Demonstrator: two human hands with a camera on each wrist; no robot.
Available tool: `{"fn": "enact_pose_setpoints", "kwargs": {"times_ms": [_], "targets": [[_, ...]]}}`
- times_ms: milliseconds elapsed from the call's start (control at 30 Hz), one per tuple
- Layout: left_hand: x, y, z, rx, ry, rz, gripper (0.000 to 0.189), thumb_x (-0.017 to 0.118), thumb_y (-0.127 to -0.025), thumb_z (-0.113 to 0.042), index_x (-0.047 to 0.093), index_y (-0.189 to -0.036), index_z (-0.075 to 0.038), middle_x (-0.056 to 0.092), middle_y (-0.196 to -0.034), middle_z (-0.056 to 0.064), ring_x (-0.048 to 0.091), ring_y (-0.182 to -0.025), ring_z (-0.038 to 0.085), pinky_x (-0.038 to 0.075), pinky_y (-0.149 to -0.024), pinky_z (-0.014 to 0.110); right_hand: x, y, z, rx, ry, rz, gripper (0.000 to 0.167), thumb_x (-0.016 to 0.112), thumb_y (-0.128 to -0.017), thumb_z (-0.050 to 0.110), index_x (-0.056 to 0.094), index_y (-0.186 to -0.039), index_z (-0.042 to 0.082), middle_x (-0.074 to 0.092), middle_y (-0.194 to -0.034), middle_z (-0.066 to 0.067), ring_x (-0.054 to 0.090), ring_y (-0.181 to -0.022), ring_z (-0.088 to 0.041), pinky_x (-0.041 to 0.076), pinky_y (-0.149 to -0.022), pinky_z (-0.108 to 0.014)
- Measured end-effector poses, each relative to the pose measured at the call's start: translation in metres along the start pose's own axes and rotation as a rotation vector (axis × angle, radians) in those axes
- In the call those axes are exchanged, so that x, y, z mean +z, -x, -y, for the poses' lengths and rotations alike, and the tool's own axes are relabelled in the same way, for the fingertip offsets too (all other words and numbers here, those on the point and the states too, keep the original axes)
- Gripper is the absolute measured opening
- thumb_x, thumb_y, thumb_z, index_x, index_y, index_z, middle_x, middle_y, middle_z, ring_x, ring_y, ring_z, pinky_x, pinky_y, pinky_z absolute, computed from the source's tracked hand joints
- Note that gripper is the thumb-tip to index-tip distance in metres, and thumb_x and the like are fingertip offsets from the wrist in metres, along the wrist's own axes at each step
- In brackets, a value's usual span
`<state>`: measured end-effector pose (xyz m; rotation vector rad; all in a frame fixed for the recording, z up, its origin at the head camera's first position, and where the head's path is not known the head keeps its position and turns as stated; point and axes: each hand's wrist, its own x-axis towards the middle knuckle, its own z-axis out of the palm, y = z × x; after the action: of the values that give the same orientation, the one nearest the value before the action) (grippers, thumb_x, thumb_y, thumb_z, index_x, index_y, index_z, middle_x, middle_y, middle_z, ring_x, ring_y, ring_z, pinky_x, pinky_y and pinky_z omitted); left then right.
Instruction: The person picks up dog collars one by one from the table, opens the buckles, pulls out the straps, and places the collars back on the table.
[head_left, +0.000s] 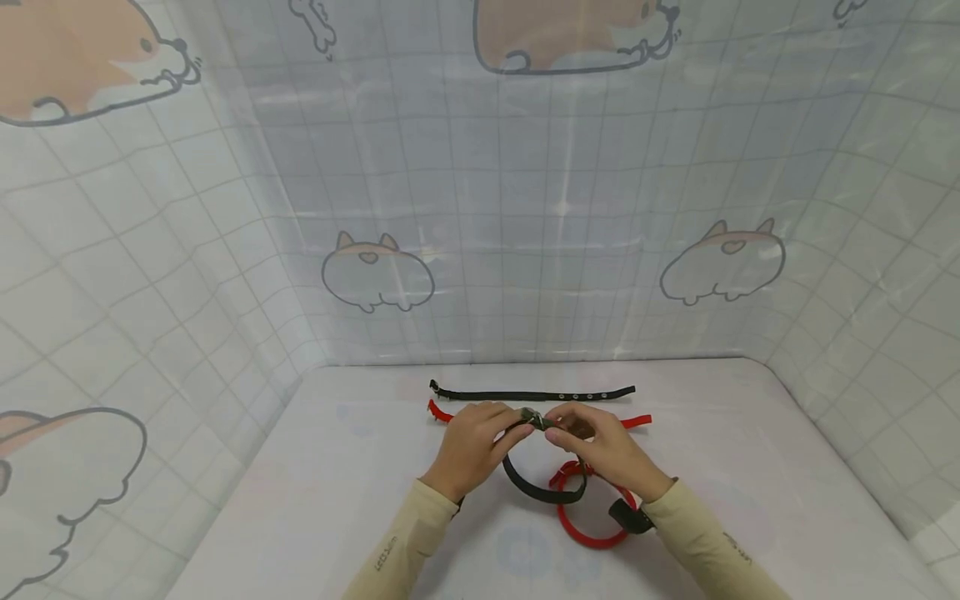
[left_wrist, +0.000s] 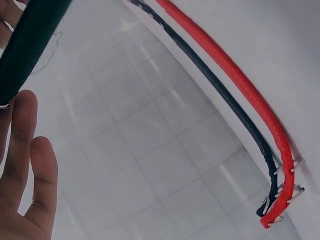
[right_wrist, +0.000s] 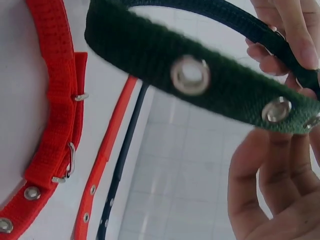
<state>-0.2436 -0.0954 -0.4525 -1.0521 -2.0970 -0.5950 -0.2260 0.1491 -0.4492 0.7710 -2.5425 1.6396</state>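
Observation:
A dark green pet collar (head_left: 543, 495), bent into a loop, hangs between both hands above the table. My left hand (head_left: 467, 448) pinches it at the metal buckle end, thumb and fingertips at the strap. Opposite, my right hand (head_left: 613, 452) grips the other end close to the buckle. Metal eyelets (right_wrist: 190, 76) show along the green strap in the right wrist view, where the right fingers (right_wrist: 250, 155) press under its edge. Only part of the strap (left_wrist: 32, 45) appears in the left wrist view, above the left fingers (left_wrist: 25, 117).
Below the right hand lies a red collar (head_left: 592, 542) buckled into a loop. Farther back, a red collar (head_left: 637, 421) and a black collar (head_left: 517, 396) are stretched out side by side. A patterned curtain-like wall (head_left: 517, 208) surrounds the white table (head_left: 337, 475).

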Motion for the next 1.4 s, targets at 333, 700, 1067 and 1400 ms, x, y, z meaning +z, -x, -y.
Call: {"fn": "enact_pose_setpoints", "kwargs": {"times_ms": [333, 700, 1067, 1400], "targets": [[0.002, -0.002, -0.002, 0.02, 0.005, 0.004, 0.023, 0.069, -0.098, -0.033, 0.077, -0.109, -0.015, 0.072, -0.091, -0.007, 0.065, -0.081, 0.007, 0.054, -0.077, 0.027, 0.002, 0.0, 0.001, 0.028, 0.02, -0.037, 0.021, 0.073, -0.094, 0.039, 0.068, -0.108, 0.025, 0.069, -0.099, 0.004, 0.067, -0.089, -0.018, 0.056, -0.079, -0.033], [0.0, -0.001, 0.001, 0.002, -0.025, 0.016, 0.026, 0.073, -0.095, -0.032, 0.077, -0.116, -0.017, 0.073, -0.093, -0.006, 0.068, -0.083, 0.01, 0.055, -0.077, 0.029, -0.003, 0.001, 0.0, -0.003, -0.017, 0.023, 0.018, 0.069, -0.099, 0.027, 0.067, -0.116, 0.022, 0.069, -0.095, -0.002, 0.068, -0.083, -0.031, 0.054, -0.071, -0.032], [0.001, -0.001, 0.001, 0.0, -0.022, 0.012, 0.027, 0.073, -0.095, -0.032, 0.076, -0.117, -0.016, 0.074, -0.097, -0.006, 0.069, -0.088, 0.011, 0.056, -0.082, 0.03, 0.0, 0.0, -0.002, -0.015, 0.026, -0.068, 0.015, 0.072, -0.096, 0.033, 0.068, -0.11, 0.027, 0.069, -0.088, 0.0, 0.067, -0.075, -0.02, 0.052, -0.061, -0.029], [-0.017, 0.001, 0.016, -0.176, -0.06, -0.059, 0.027, 0.071, -0.096, -0.035, 0.077, -0.117, -0.019, 0.075, -0.1, -0.007, 0.067, -0.088, 0.012, 0.054, -0.073, 0.031, -0.012, 0.001, -0.005, -0.037, 0.064, -0.122, 0.023, 0.072, -0.096, 0.031, 0.065, -0.117, 0.025, 0.066, -0.082, 0.003, 0.068, -0.079, -0.017, 0.054, -0.076, -0.031]]}}
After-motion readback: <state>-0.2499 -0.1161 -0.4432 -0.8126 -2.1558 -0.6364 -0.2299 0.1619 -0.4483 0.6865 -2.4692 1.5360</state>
